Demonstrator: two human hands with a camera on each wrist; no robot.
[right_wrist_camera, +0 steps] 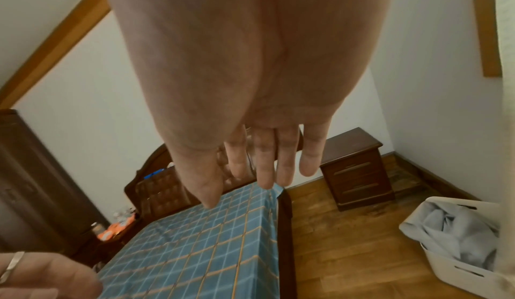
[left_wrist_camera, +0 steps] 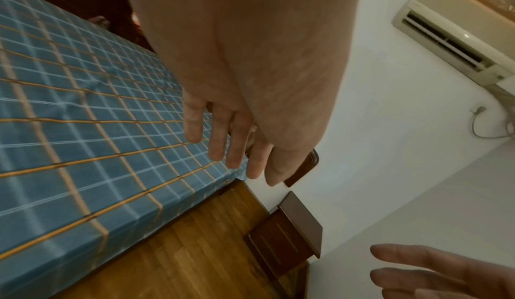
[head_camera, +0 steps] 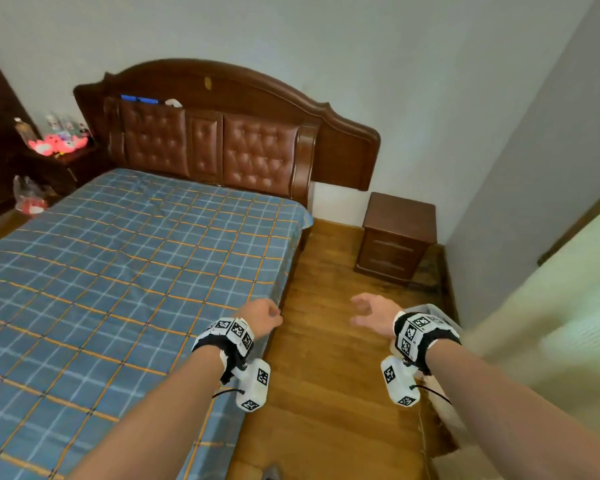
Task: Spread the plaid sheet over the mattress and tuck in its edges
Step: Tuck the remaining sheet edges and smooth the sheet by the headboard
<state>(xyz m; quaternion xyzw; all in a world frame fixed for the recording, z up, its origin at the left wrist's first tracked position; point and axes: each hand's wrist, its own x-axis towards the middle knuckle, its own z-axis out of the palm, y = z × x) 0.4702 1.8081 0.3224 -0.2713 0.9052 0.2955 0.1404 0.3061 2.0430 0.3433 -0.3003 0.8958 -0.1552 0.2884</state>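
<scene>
The bed [head_camera: 305, 237] has a dark wooden frame with an arched headboard [head_camera: 222, 109] padded in tufted brown leather. On its mattress lies the plaid sheet [head_camera: 125, 271], blue with white and orange lines, spread nearly flat with a few light creases, its edge folded down over the mattress side along the frame. The bed stands on a wooden plank floor [head_camera: 326, 358], which also carries a dark nightstand [head_camera: 395, 237] by the wall and a white basket [right_wrist_camera: 460, 268] of grey cloth
</scene>
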